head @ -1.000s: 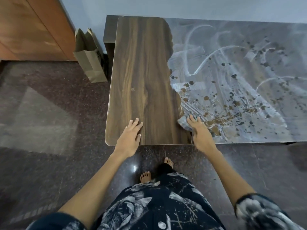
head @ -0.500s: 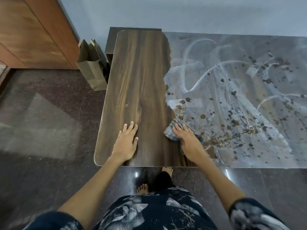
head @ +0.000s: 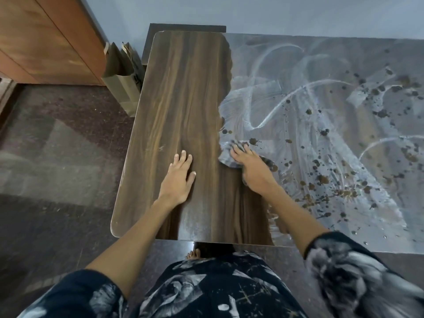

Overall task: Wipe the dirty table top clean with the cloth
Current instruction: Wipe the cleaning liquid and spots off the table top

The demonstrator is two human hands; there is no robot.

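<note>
The dark wood-grain table top [head: 183,99] is bare on its left part. Its right part is covered in grey-white smears and brown splatter [head: 321,145]. My right hand [head: 254,171] presses flat on a grey cloth [head: 226,157] at the border between the bare and smeared areas; most of the cloth is hidden under the palm. My left hand [head: 177,180] rests flat, fingers spread, on the bare wood to the left, holding nothing.
A brown paper bag [head: 121,81] stands on the floor against the table's left side, near a wooden cabinet [head: 46,42]. A blue wall runs behind the table. Dark stone floor [head: 57,168] lies left and in front; my bare foot [head: 193,253] shows under the near edge.
My right hand has pushed the cloth away from the near edge, farther up the table, leaving a bare strip of wood behind it. My left hand has stayed planted on the wood.
</note>
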